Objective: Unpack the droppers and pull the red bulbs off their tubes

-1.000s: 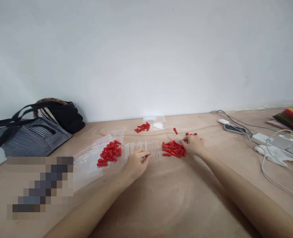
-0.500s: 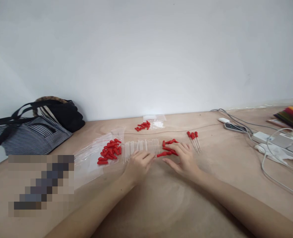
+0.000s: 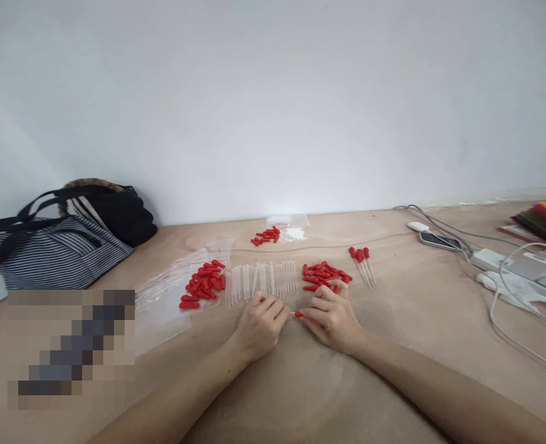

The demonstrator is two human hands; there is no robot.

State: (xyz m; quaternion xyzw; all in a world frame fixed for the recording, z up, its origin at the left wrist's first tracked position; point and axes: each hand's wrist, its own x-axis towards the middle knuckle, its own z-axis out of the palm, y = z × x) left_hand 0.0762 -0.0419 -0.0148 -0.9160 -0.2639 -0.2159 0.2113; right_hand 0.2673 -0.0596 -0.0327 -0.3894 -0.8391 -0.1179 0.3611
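My left hand (image 3: 264,324) is closed on a clear dropper tube (image 3: 292,314), mostly hidden by the fingers, with its end pointing right. My right hand (image 3: 332,317) pinches a red rubber bulb (image 3: 298,314), whose mouth meets the tube's end; how far the tube sits inside I cannot tell. Just beyond the left hand lies a row of clear dropper tubes (image 3: 263,277). A pile of red bulbs (image 3: 321,274) is behind the right hand. Farther right lie three droppers with red bulbs fitted (image 3: 363,265).
More red bulbs (image 3: 203,283) lie on clear plastic bags (image 3: 161,308) at left. A small bag (image 3: 295,221) with bulbs and tubes is by the wall. A striped bag (image 3: 69,253) stands far left; a phone (image 3: 439,241), cables and a power strip (image 3: 490,259) are right.
My right hand has drawn back from the bulb pile with a red bulb. My left hand has come away from the tube row with a tube, and the two pieces now meet.
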